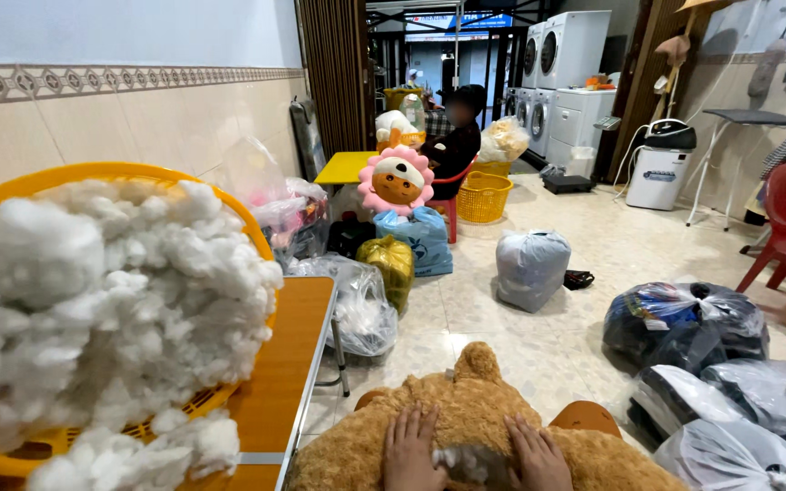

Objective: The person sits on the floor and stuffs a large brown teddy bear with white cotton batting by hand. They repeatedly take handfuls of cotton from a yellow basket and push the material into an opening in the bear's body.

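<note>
- While both hands lie flat on the brown plush toy in the person's lap, the left hand and the right hand flank a small tuft of white stuffing that shows at a gap in the plush between them; neither hand is closed on anything, the fingers are spread and pressing on the fur.
- Judged from this, the step in hand is packing filling into the toy's body through that opening, with the tuft only partly tucked in.
- The next move seems to call for pushing the tuft fully inside with the fingertips while the other hand holds the opening apart, then reaching left for more filling.
- Just to the left, a yellow basket heaped with white fibre filling sits on an orange table, with loose clumps spilling at its foot.
- Further out, tied plastic bags stand on the tiled floor, and a flower-shaped plush rests on one pile.
- At the far end, another person sits by a second yellow basket, with stacked washing machines behind.
</note>
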